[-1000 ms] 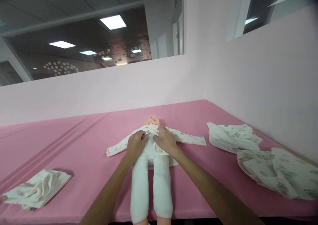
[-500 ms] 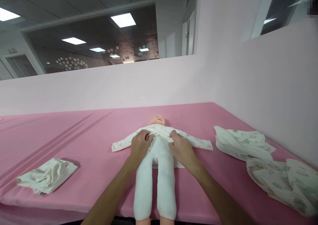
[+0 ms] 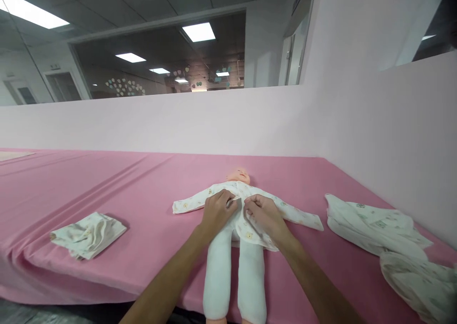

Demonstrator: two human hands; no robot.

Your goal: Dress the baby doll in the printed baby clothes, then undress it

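I have the doll (image 3: 252,271) lying on its back btwn the two hands, its head (image 3: 238,176) away from me and its legs toward the near edge. The L hand (image 3: 218,210) rests on one side of its chest, w/ bent fingers pinching a narrow white edge of the shirt (image 3: 253,234). The R hand (image 3: 264,214) is on the other side, near its mate but apart; thumb and index tip come close together at the shirt opening. I can't tell if cloth is btwn them.

The shirt looks soft and thin, white w/ small coloured prints. Its long sleeves stretch out flat to both sides, and one rounded front flap lies open below the R hand. The doll's legs are padded, smooth white cloth, like two tubes; the head is shiny, prob. plastic.

All lies on a pink sheet (image 3: 153,190), w/ long creases on the left. There sits a folded cloth (image 3: 88,236), roughly square, w/ wavy layers. To the right are loose, crumpled printed cloths (image 3: 374,226).
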